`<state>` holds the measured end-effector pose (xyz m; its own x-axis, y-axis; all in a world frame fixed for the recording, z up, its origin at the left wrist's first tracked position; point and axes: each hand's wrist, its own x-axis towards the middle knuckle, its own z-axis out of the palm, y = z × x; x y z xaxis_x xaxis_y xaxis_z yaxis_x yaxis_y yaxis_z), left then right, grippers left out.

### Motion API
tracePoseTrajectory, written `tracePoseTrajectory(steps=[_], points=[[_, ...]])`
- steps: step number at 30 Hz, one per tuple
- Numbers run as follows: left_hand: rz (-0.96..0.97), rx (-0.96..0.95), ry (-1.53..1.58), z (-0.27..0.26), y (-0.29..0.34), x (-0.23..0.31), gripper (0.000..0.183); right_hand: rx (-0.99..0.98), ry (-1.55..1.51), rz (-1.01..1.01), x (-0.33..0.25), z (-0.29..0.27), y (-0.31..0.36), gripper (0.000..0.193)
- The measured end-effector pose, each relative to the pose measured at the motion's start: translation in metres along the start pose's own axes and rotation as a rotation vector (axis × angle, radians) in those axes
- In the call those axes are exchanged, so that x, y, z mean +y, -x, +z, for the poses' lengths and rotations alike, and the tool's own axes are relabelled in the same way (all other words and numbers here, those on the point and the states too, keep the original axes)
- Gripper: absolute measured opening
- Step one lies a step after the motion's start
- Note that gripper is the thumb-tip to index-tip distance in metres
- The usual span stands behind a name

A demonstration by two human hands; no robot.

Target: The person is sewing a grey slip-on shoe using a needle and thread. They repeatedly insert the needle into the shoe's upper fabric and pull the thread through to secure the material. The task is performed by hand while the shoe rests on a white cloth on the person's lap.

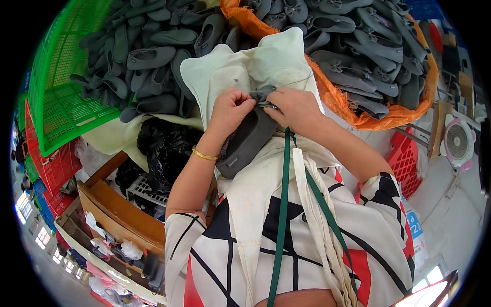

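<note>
A dark grey fabric slip-on shoe [249, 140] lies over my lap, its heel toward me and its toe away. My left hand [231, 111] is closed in a pinch at the left of the toe, on a grey bow [264, 93]. From the right, my right hand [297, 108] pinches the same toe part, fingertips almost meeting the left ones. Something small and dark shows under the right fingertips; its kind is unclear. A thin thread [302, 82] runs out above the right hand. Beneath the shoe spreads a whitish cloth [279, 53].
A green plastic crate [64, 97] heaped with grey shoes stands at far left. An orange woven sack [429, 97] full of similar shoes is at far right. Black plastic bags [166, 148] and an open wooden drawer [120, 215] sit left; a small fan [458, 138] is right.
</note>
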<state>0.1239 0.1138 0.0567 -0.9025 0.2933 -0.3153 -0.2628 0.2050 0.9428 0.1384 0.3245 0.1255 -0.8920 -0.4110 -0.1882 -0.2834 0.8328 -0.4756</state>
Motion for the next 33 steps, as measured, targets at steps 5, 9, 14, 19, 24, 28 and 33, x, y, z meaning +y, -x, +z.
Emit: tracePoseTrajectory(steps=[5,9,14,19,24,28,33], points=[[-0.035,-0.008,0.034,-0.001,-0.001,0.0,0.011,-0.003,0.013,-0.013,-0.001,-0.001,-0.002,0.019],[-0.051,0.003,0.062,0.0,0.0,0.0,0.01,-0.001,0.027,-0.025,-0.002,-0.002,-0.003,0.019],[-0.056,-0.002,0.071,-0.001,0.0,0.003,0.01,-0.027,0.043,-0.021,-0.003,-0.003,-0.005,0.018],[-0.035,-0.004,0.049,-0.001,0.001,0.003,0.009,-0.051,0.051,-0.005,-0.005,-0.004,-0.005,0.018],[-0.052,-0.02,0.035,-0.003,0.002,0.005,0.008,-0.031,0.047,-0.027,-0.006,-0.002,-0.006,0.018],[-0.038,-0.024,0.019,-0.002,0.0,0.001,0.009,-0.03,0.054,-0.001,-0.008,-0.002,-0.006,0.017],[-0.053,-0.06,0.082,-0.007,0.0,0.002,0.01,-0.056,-0.007,-0.077,-0.011,0.005,0.023,0.017]])
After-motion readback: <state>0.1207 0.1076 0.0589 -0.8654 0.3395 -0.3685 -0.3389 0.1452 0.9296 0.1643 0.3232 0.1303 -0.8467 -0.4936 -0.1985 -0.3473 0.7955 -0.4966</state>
